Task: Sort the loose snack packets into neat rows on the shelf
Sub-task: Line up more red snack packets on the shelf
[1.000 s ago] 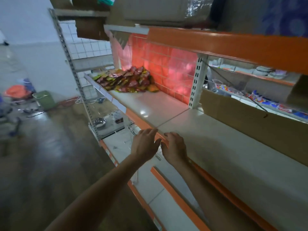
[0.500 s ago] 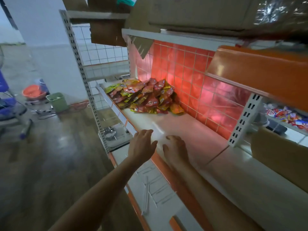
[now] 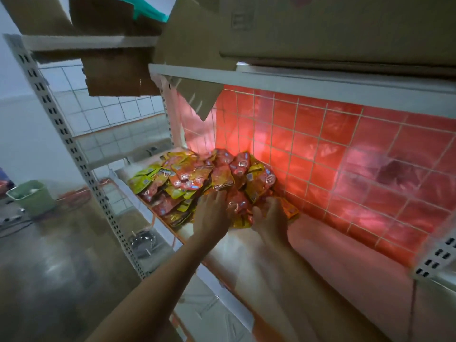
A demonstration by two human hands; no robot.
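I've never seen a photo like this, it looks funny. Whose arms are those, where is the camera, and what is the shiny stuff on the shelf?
There is no machine here, just a person working. The camera sits on the person's head and looks forward and down, so you see their own two arms reaching out. The left hand and the right hand both touch the near edge of a messy pile of snack packets, red, yellow and green. The pile lies on a pale shelf against a red back wall. The picture is blurry, so I cannot tell whether either hand grips a packet. No neat rows yet. A cardboard box sits above, and a green basket stands on the floor to the left.
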